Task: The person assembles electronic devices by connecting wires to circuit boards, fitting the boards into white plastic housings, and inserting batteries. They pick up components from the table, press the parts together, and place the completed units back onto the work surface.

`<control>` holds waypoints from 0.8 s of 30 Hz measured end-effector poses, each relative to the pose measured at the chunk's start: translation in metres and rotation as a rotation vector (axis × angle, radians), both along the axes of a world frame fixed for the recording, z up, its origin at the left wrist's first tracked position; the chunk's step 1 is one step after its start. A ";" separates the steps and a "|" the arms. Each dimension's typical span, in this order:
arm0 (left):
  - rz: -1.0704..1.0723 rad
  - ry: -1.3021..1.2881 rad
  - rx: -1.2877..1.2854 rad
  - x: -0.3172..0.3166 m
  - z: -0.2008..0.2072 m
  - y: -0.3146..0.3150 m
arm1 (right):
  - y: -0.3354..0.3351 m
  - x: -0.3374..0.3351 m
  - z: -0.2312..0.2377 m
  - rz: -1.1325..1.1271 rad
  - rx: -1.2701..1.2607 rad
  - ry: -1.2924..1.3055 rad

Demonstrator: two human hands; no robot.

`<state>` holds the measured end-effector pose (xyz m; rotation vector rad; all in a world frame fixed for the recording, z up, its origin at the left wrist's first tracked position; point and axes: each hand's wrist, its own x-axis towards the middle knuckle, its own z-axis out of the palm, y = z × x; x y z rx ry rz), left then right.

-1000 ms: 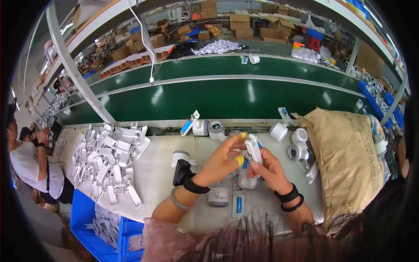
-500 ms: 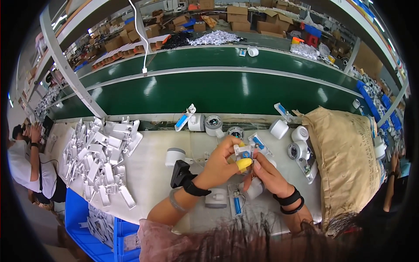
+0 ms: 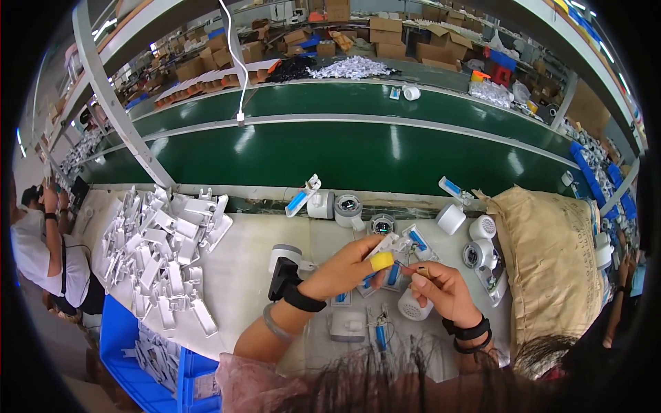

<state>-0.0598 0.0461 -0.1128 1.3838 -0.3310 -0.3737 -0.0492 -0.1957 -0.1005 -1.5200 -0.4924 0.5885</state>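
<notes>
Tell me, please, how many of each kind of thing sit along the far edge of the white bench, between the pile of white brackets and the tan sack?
Flat white parts with a blue strip: 2
Round white housings showing a dark face: 2
Plain white cylinders: 1
Total: 5

The left hand (image 3: 342, 272) wears a yellow cot (image 3: 382, 261) on one fingertip, a black band (image 3: 303, 300) at the wrist and a grey bangle (image 3: 275, 325) higher up. The right hand (image 3: 441, 292) has two black bands (image 3: 471, 333). A pinkish, perhaps plastic, sleeve (image 3: 251, 383) covers the upper arm.
</notes>
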 end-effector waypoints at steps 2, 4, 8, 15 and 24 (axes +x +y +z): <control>0.065 -0.035 0.046 0.000 -0.001 -0.001 | -0.001 0.006 -0.001 0.046 0.017 0.034; 0.099 -0.068 0.085 -0.004 0.005 -0.006 | -0.007 0.004 0.000 0.228 0.063 0.021; 0.250 -0.530 0.466 -0.008 0.004 -0.015 | -0.002 0.005 -0.007 0.350 -0.089 -0.352; 0.237 -0.081 0.228 -0.015 0.005 -0.026 | 0.011 -0.010 0.003 -0.257 -0.378 -0.564; 0.185 0.099 -0.061 -0.015 -0.012 -0.037 | 0.019 -0.002 -0.020 -0.437 -0.172 -0.885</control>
